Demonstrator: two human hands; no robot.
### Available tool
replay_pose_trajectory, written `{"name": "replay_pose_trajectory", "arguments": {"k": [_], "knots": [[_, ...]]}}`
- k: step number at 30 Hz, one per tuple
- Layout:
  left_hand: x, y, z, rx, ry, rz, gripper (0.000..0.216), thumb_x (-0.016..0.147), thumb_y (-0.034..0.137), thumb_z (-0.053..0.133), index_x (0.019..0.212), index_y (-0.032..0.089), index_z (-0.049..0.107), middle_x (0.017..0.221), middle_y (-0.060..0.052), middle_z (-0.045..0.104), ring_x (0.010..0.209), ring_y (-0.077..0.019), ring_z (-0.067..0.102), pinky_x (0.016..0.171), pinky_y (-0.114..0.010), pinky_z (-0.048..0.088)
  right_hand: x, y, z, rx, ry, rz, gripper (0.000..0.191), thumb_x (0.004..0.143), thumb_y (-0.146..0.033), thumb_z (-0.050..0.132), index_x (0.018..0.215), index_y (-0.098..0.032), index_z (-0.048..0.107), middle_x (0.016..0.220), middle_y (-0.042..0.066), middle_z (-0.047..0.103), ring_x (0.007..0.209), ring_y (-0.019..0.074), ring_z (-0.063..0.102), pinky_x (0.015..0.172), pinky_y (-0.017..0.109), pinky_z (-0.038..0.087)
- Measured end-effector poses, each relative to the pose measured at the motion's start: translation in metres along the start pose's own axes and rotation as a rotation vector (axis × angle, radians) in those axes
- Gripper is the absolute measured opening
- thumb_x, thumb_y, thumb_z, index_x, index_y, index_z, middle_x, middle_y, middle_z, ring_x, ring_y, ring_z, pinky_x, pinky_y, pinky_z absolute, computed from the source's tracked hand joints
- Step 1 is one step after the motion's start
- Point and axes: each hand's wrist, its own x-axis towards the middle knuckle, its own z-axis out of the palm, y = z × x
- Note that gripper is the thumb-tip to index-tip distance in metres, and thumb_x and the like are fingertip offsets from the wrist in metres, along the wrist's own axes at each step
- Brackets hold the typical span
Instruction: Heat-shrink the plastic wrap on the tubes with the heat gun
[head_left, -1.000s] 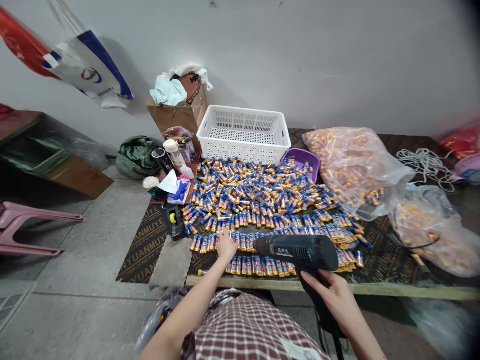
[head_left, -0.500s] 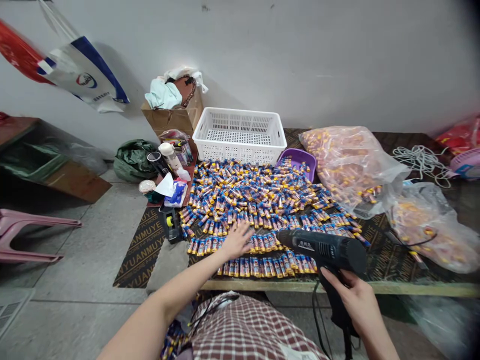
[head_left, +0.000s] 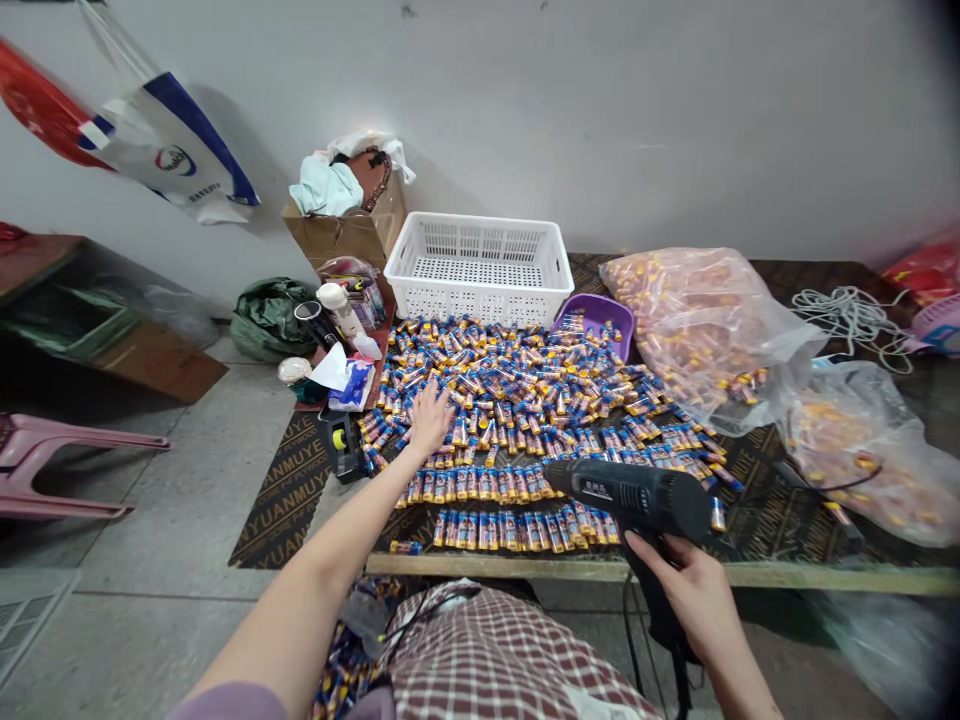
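Right grip closed around the handle of black heat gun, nozzle pointing left above neat battery rows at the bench edge. Left grip spread flat, palm down on loose battery pile, forward-left of the right grip. White basket beyond the left grip; clear bags to its right.

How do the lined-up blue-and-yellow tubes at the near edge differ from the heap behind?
The lined-up blue-and-yellow tubes lie side by side in straight rows; the heap is jumbled, pointing every way. The left hand lies on the heap; the black heat gun in the right hand hangs over the rows. Same tubes in both.
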Motion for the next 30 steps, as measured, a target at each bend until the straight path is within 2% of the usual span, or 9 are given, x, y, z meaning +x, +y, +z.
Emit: {"name": "replay_pose_trajectory", "arguments": {"k": [3,7,12,16,19,25,28,30], "knots": [[-0.024,-0.021,-0.015,0.051,0.104,-0.103,0.04,0.086,0.031,0.043,0.124,0.02,0.047,0.141,-0.012,0.032,0.133,-0.0255,0.023,0.109,-0.043,0.013,0.008,-0.004,0.025,0.059,-0.095,-0.027,0.045,0.065,-0.045,0.069,0.095,-0.012,0.068,0.101,0.011,0.069,0.098,0.03,0.061,0.086,0.04,0.046],[-0.076,-0.053,-0.03,0.061,0.161,-0.241,0.037,0.084,0.033,0.045,0.118,0.021,0.051,0.136,-0.011,0.04,0.128,-0.0261,0.032,0.107,-0.04,0.022,0.022,-0.015,0.057,0.056,-0.151,-0.101,0.044,0.066,-0.044,0.068,0.095,-0.012,0.068,0.1,0.011,0.069,0.096,0.0298,0.061,0.087,0.041,0.045],[-0.138,-0.083,-0.044,0.093,0.194,-0.375,0.036,0.083,0.033,0.043,0.115,0.019,0.054,0.129,-0.012,0.046,0.124,-0.0263,0.038,0.105,-0.04,0.027,0.035,-0.036,0.087,-0.02,-0.171,-0.199,0.043,0.069,-0.045,0.064,0.094,-0.011,0.069,0.096,0.011,0.07,0.092,0.0289,0.061,0.082,0.036,0.045],[-0.173,-0.097,-0.045,0.144,0.212,-0.472,0.036,0.083,0.033,0.041,0.113,0.018,0.054,0.125,-0.013,0.049,0.121,-0.0274,0.041,0.103,-0.043,0.029,0.039,-0.048,0.107,-0.115,-0.14,-0.255,0.04,0.07,-0.044,0.062,0.092,-0.011,0.07,0.09,0.01,0.071,0.086,0.0289,0.062,0.077,0.035,0.045],[-0.188,-0.101,-0.041,0.13,0.205,-0.51,0.034,0.082,0.032,0.042,0.111,0.02,0.055,0.122,-0.012,0.052,0.119,-0.0269,0.043,0.102,-0.043,0.032,0.035,-0.053,0.12,-0.147,-0.177,-0.295,0.039,0.071,-0.042,0.06,0.091,-0.01,0.07,0.086,0.011,0.072,0.081,0.0284,0.062,0.073,0.034,0.045],[-0.196,-0.1,-0.033,0.062,0.17,-0.556,0.031,0.079,0.028,0.045,0.107,0.019,0.056,0.12,-0.012,0.054,0.117,-0.0271,0.045,0.1,-0.043,0.034,0.008,-0.055,0.137,-0.115,-0.373,-0.348,0.034,0.072,-0.039,0.061,0.091,-0.012,0.071,0.088,0.008,0.072,0.081,0.0268,0.063,0.072,0.032,0.046],[-0.197,-0.1,-0.029,0.026,0.176,-0.551,0.03,0.078,0.027,0.047,0.105,0.019,0.057,0.117,-0.011,0.056,0.115,-0.0265,0.047,0.099,-0.042,0.034,-0.005,-0.052,0.137,-0.116,-0.438,-0.347,0.033,0.072,-0.038,0.061,0.092,-0.013,0.071,0.085,0.007,0.072,0.079,0.0263,0.063,0.07,0.032,0.047],[-0.198,-0.101,-0.026,0.024,0.163,-0.531,0.03,0.078,0.027,0.045,0.105,0.018,0.057,0.115,-0.011,0.057,0.113,-0.0264,0.048,0.097,-0.042,0.036,-0.01,-0.05,0.131,-0.154,-0.434,-0.331,0.033,0.072,-0.039,0.06,0.09,-0.013,0.071,0.082,0.006,0.072,0.077,0.0265,0.063,0.068,0.032,0.047]]}}
